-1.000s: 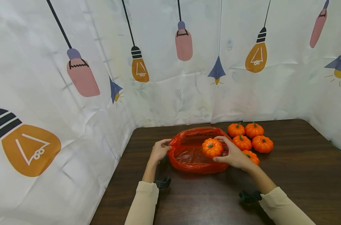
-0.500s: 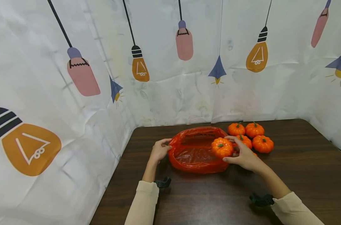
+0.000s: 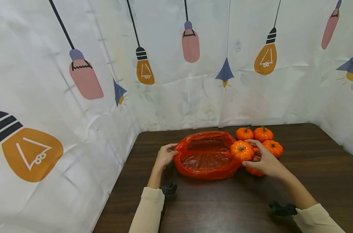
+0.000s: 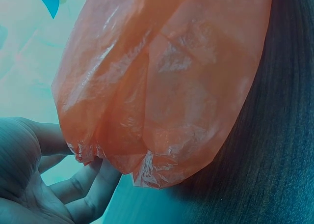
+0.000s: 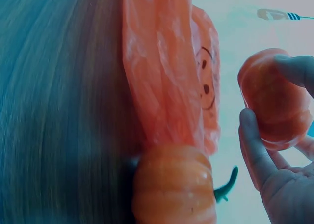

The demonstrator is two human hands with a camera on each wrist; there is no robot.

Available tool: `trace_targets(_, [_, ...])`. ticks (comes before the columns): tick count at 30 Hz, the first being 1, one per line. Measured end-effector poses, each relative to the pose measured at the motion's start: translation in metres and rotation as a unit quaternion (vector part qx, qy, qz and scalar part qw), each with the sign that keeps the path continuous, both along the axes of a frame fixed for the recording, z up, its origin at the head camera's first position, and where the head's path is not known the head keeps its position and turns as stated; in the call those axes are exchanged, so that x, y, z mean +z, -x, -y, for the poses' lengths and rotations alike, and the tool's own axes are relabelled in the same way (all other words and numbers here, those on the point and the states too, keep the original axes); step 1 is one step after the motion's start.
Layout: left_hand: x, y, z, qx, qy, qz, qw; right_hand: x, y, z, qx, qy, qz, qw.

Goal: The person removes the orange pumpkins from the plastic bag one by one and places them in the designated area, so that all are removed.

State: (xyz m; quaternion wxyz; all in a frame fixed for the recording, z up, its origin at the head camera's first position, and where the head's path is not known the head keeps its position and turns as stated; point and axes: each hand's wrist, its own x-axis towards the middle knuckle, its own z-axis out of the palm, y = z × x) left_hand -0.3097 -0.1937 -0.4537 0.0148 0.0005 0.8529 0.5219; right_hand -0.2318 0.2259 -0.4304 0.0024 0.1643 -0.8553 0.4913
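Observation:
A red plastic bag (image 3: 205,173) lies with its mouth spread wide on the table. At its left rim my left hand (image 3: 165,156) pinches the plastic; the left wrist view shows the gathered edge of the bag (image 4: 157,101) between thumb and fingers. My right hand (image 3: 265,160) holds a small orange pumpkin (image 3: 241,151) with a green stem, raised over the bag's right rim. The right wrist view shows that pumpkin (image 5: 274,98) between thumb and fingers, apart from another pumpkin (image 5: 174,189) standing beside the bag.
Several more orange pumpkins (image 3: 263,134) stand in a group right of the bag, partly hidden by the right hand. The dark wooden table (image 3: 211,204) reaches back to a white curtain (image 3: 176,106) printed with lamps.
My right hand has moved right with the pumpkin, from over the bag's opening to its right rim near the other pumpkins. The left hand and the bag have stayed in place.

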Motion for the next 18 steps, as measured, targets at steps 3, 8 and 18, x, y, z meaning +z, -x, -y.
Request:
trace_targets(3, [0.000,0.000,0.000,-0.001,0.001,0.000,1.0000,0.002,-0.002,-0.007,-0.002,0.008,0.011,0.9999])
trace_targets(8, [0.001,0.000,0.000,-0.001,0.003,-0.001,1.0000,0.004,-0.005,-0.017,-0.008,0.017,0.016,0.9997])
trace_targets(18, [0.000,-0.002,0.001,0.000,0.007,-0.005,1.0000,0.000,-0.010,-0.038,-0.037,0.028,-0.003,0.9989])
